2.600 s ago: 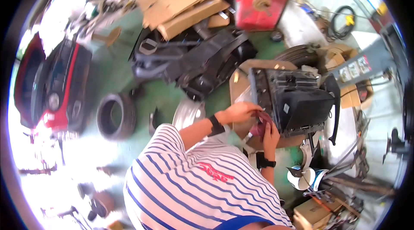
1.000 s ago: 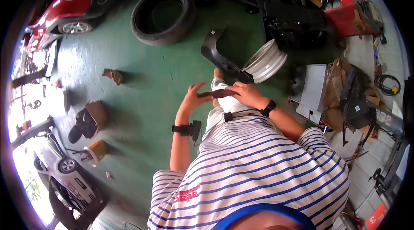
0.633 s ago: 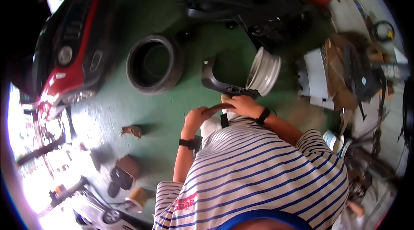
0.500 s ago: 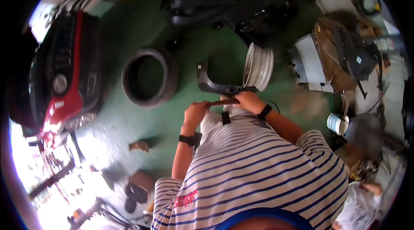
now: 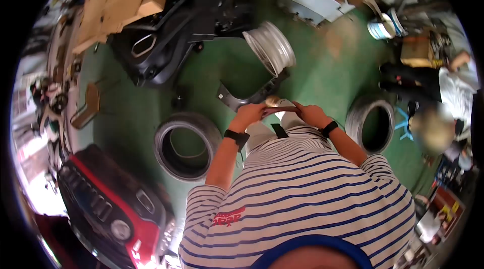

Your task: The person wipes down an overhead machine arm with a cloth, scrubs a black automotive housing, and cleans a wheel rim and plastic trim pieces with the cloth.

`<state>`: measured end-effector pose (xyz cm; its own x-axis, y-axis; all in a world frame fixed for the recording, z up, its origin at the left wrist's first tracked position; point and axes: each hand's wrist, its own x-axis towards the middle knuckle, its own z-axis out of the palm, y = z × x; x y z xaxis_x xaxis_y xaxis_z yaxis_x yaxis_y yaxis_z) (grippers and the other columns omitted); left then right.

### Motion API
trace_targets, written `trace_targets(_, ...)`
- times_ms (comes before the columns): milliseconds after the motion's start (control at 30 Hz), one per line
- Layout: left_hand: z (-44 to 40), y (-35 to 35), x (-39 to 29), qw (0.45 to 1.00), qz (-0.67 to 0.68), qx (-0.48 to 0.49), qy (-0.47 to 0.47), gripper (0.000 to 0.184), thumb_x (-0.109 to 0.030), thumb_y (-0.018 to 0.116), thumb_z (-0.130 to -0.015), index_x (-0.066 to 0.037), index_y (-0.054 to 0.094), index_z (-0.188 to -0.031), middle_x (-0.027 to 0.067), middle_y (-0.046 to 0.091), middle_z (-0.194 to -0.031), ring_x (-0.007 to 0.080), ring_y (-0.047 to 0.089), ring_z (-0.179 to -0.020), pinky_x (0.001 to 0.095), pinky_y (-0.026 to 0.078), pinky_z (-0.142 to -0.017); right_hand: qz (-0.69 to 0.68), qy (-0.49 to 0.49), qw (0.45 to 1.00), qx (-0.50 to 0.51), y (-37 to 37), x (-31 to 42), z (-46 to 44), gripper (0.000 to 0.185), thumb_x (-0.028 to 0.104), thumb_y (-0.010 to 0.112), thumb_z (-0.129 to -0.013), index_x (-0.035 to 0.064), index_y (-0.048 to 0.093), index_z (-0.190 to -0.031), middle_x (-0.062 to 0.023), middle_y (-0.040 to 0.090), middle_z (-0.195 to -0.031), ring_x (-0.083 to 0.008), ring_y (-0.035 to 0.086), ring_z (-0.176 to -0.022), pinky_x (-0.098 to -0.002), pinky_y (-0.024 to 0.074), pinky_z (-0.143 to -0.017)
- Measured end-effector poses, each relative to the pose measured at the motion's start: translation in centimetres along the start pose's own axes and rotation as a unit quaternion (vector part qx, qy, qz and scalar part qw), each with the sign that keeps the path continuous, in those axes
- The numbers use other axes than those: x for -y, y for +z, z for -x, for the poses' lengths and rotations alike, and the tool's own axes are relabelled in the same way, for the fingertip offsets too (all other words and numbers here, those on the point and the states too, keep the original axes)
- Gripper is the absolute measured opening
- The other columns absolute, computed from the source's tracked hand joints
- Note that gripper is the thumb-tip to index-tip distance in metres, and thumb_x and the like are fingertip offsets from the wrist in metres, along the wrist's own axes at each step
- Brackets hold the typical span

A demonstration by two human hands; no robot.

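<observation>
My left hand (image 5: 250, 114) and my right hand (image 5: 311, 115) are both closed, one on each end of a narrow brown strip (image 5: 280, 109) held at waist height. The strip's material is hard to make out. Just beyond my hands lies a curved black wheel arch trim (image 5: 243, 101) on the green floor, its right end next to a silver wheel rim (image 5: 272, 49). Whether the trim and the rim touch, I cannot tell.
Tyres lie at left (image 5: 162, 150) and right (image 5: 354, 125). Black car bumpers (image 5: 171, 47) and flattened cardboard (image 5: 118, 2) fill the upper left. A red-and-black car front (image 5: 136, 233) stands lower left. Another person (image 5: 454, 92), white buckets (image 5: 379, 29) and a wooden stool (image 5: 88, 105) are around.
My view has turned to the right, so the car front now sits lower left and the right-hand tyre has come into view. Both hands keep hold of the strip, which looks more level.
</observation>
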<state>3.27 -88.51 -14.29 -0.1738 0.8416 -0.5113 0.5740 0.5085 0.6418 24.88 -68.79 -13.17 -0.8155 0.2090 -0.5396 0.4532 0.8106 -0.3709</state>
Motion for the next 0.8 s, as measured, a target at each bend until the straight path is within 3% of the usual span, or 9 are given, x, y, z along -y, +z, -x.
trace_targets(133, -2.5, -0.9, 0.2, 0.999, 0.007, 0.010, 0.049, 0.025, -0.032, 0.053, -0.092, -0.021, 0.065, -0.111, 0.0121, 0.069, -0.089, 0.0340, 0.066, -0.082, 0.0489, 0.050, -0.070, -0.084, 0.063, 0.994, -0.041, 1.7, 1.0, 1.9, 0.046, 0.021, 0.053, -0.088, 0.0200, 0.050, -0.134, -0.0176, 0.066, -0.076, -0.0382, 0.064, -0.066, -0.0512, 0.0496, -0.059)
trace_targets(167, -3.3, -0.9, -0.2, 0.999, -0.002, 0.029, 0.043, 0.029, -0.029, 0.054, -0.091, -0.023, 0.063, -0.118, 0.0115, 0.069, -0.087, 0.0344, 0.065, -0.083, 0.0475, 0.051, -0.071, -0.109, 0.068, 0.990, -0.064, 1.5, 0.9, 2.3, 0.043, 0.023, 0.054, -0.089, 0.0147, 0.050, -0.132, -0.0196, 0.065, -0.074, -0.0402, 0.062, -0.063, -0.0514, 0.0476, -0.057)
trace_targets(300, -5.5, -2.2, -3.8, 0.997, -0.014, 0.066, 0.035, 0.034, -0.025, 0.055, -0.089, -0.023, 0.063, -0.122, 0.0112, 0.070, -0.087, 0.0347, 0.065, -0.084, 0.0442, 0.052, -0.072, -0.163, 0.114, 0.974, -0.110, -0.7, -1.6, 2.5, 0.037, 0.021, 0.052, -0.087, 0.0189, 0.058, -0.123, -0.0151, 0.067, -0.078, -0.0366, 0.065, -0.069, -0.0509, 0.0503, -0.061)
trace_targets(367, -8.3, -2.1, -4.2, 0.997, 0.027, 0.054, 0.055, 0.033, -0.021, 0.055, -0.088, -0.019, 0.066, -0.119, 0.0132, 0.070, -0.089, 0.0352, 0.065, -0.085, 0.0426, 0.052, -0.075, -0.148, 0.120, 0.979, -0.075, -1.6, -4.6, 1.2, 0.030, 0.022, 0.053, -0.087, 0.0192, 0.062, -0.116, -0.0137, 0.068, -0.079, -0.0356, 0.065, -0.072, -0.0494, 0.0511, -0.062)
trace_targets(467, -11.8, -2.6, -5.0, 0.994, 0.070, -0.020, 0.080, 0.030, -0.017, 0.054, -0.087, -0.014, 0.069, -0.114, 0.0149, 0.069, -0.092, 0.0350, 0.065, -0.084, 0.0421, 0.052, -0.078, -0.122, 0.092, 0.987, -0.043, -4.1, -8.3, -1.2, 0.027, 0.023, 0.055, -0.086, 0.0202, 0.065, -0.112, -0.0121, 0.068, -0.082, -0.0346, 0.066, -0.075, -0.0475, 0.0519, -0.063)
trace_targets(600, -16.4, -4.0, -6.7, 0.997, 0.051, -0.060, 0.002, 0.031, -0.015, 0.056, -0.084, -0.011, 0.069, -0.113, 0.0213, 0.067, -0.091, 0.0374, 0.065, -0.078, 0.0424, 0.052, -0.077, -0.112, 0.038, 0.979, -0.164, -3.7, -12.3, -6.0, 0.028, 0.018, 0.055, -0.086, 0.0185, 0.065, -0.112, -0.0095, 0.068, -0.097, -0.0323, 0.066, -0.080, -0.0452, 0.0528, -0.066)
trace_targets(633, -17.5, -4.4, -6.6, 0.997, 0.056, -0.043, -0.026, 0.034, -0.012, 0.055, -0.086, -0.010, 0.066, -0.119, 0.0210, 0.067, -0.101, 0.0350, 0.067, -0.089, 0.0374, 0.052, -0.078, -0.138, 0.035, 0.975, -0.172, -3.6, -13.1, -7.2, 0.033, 0.016, 0.056, -0.084, 0.0144, 0.062, -0.116, -0.0119, 0.065, -0.111, -0.0309, 0.065, -0.094, -0.0430, 0.0540, -0.073)
trace_targets(767, -21.2, -4.3, -3.8, 0.992, -0.054, -0.111, 0.030, 0.040, -0.011, 0.057, -0.086, -0.010, 0.062, -0.125, 0.0206, 0.067, -0.102, 0.0366, 0.065, -0.091, 0.0399, 0.051, -0.081, -0.070, 0.054, 0.957, -0.277, -2.6, -14.7, -12.9, 0.039, 0.014, 0.055, -0.083, 0.0076, 0.058, -0.121, -0.0149, 0.058, -0.124, -0.0314, 0.057, -0.115, -0.0416, 0.0519, -0.086)
trace_targets(800, -22.4, -4.4, -3.0, 0.976, -0.104, -0.154, 0.118, 0.043, -0.010, 0.058, -0.085, -0.008, 0.059, -0.128, 0.0204, 0.066, -0.103, 0.0368, 0.063, -0.093, 0.0415, 0.049, -0.084, -0.030, 0.077, 0.950, -0.303, -2.8, -15.0, -14.8, 0.041, 0.012, 0.053, -0.083, 0.0049, 0.055, -0.124, -0.0164, 0.054, -0.129, -0.0328, 0.051, -0.121, -0.0415, 0.0485, -0.093)
